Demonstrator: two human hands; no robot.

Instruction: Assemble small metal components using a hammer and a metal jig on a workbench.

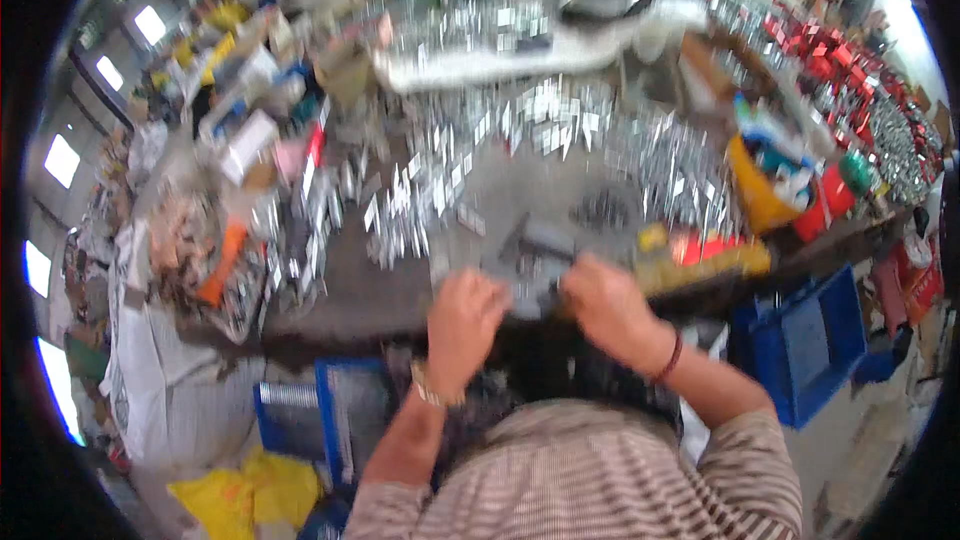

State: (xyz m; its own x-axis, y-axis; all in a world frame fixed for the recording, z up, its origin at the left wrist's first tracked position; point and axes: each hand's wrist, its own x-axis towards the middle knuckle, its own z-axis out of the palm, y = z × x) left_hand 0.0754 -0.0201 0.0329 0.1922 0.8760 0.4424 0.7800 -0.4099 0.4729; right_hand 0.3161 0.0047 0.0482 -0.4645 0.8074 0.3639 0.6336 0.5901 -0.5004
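Motion smears the picture. At the near edge of the worktable, my left hand (465, 330) has its fingers curled together in a pinch; what they hold, if anything, is too blurred to make out. To its right, my right hand (615, 310) is also closed, fingertips pointing inward. A small flat grey piece (532, 300) shows between the two hands; I cannot tell which hand touches it. Just beyond my right fingertips is a dark grey block-like piece (548, 238). Many shiny metal pieces (425, 195) lie in an arc beyond both hands.
A dark round heap of small parts (605, 208) lies beyond my right hand. At right stand a yellow container (760, 185) and a red one (828, 202). Blue crates (800, 345) sit below the table edge. An orange-handled tool (223, 260) lies at left. A white tray (500, 65) is farther back.
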